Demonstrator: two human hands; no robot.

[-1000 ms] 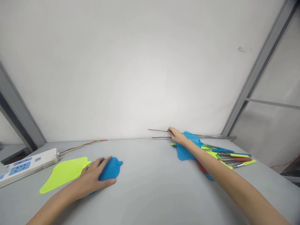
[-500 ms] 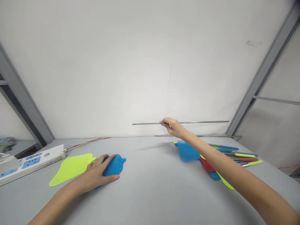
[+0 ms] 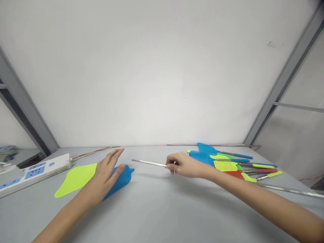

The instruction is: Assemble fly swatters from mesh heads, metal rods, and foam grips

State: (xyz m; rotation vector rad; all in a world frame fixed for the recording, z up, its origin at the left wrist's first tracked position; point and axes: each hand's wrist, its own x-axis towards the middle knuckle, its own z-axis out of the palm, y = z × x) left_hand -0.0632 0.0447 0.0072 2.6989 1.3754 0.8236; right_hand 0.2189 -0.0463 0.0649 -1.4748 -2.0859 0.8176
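Observation:
My right hand (image 3: 181, 164) pinches a thin metal rod (image 3: 149, 163) above the middle of the table. One rod end points left toward the short neck of a blue fly swatter head (image 3: 122, 180); the rod passes behind my forearm and out to the right. Over the blue head, my left hand (image 3: 104, 173) is open with its fingers stretched forward. It covers part of that head, and I cannot tell whether it touches it. A yellow-green fly swatter head (image 3: 77, 179) lies flat just left of my left hand, partly hidden by it.
Several fly swatters with coloured handles (image 3: 265, 171) lie in a pile at the right, partly behind my right arm. Another metal rod (image 3: 227, 145) lies along the wall's foot. A white power strip (image 3: 37, 172) with a red-yellow cable (image 3: 96, 151) is at the left.
My right hand has brought the rod down and nearer from in front of the wall. My left hand has lifted and stretched its fingers, after resting around the blue head.

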